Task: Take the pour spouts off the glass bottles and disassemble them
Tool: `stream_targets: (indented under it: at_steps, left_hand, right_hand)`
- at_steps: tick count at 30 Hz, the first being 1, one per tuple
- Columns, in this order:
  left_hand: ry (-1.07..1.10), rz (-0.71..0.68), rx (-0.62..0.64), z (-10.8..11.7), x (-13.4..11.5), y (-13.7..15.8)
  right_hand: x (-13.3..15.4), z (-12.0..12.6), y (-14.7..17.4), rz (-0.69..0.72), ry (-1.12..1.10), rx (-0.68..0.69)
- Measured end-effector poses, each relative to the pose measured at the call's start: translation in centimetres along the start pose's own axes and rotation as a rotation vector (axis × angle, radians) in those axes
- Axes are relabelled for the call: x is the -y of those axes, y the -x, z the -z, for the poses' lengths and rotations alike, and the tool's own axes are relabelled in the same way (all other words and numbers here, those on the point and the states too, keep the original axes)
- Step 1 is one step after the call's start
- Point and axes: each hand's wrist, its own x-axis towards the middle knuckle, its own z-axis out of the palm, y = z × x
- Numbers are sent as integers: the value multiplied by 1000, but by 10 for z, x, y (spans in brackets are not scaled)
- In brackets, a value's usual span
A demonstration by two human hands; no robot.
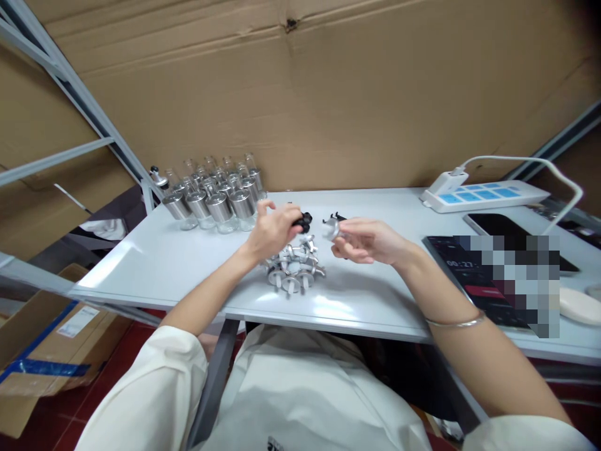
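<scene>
White shirt (300,388) nearest, a silver fitting (331,230) juts from the right fingers (355,227).

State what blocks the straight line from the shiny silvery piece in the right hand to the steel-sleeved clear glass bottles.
The left hand stands in between, along with small black parts; the heap of silvery metal pieces lies nearer the camera.
</scene>
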Motion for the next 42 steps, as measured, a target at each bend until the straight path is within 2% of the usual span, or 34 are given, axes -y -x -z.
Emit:
stream_targets:
  at_steps: [2, 4, 6, 9, 16, 23, 29, 38, 42]
  left_hand:
    - [0, 169, 27, 1, 11, -1]
    - [4, 263, 101, 1, 21, -3]
    - [6, 281, 206, -3, 30, -6]
    - [18, 278, 348, -13, 39, -9]
    - [145, 270, 616, -42, 50, -6]
    - [288, 282, 552, -44, 50, 12]
    - [317, 271, 530, -38, 51, 13]
    - [327, 309, 545, -39, 45, 15]
    - [325, 304, 517, -38, 46, 19]
  right_hand:
    - [1, 6, 0, 98, -65, -113]
    - [1, 10, -2, 196, -118, -260]
    - [0, 12, -5, 248, -140, -384]
    - [-3, 12, -10, 225, -100, -482]
    - [-3, 9, -10, 174, 33, -549]
    - [-3, 7, -10, 172, 193, -596]
    - [-11, 8, -11, 142, 542, -654]
    - [-22, -8, -47, 148, 1171, -516]
    - [-18, -15, -50, 167, 1223, -428]
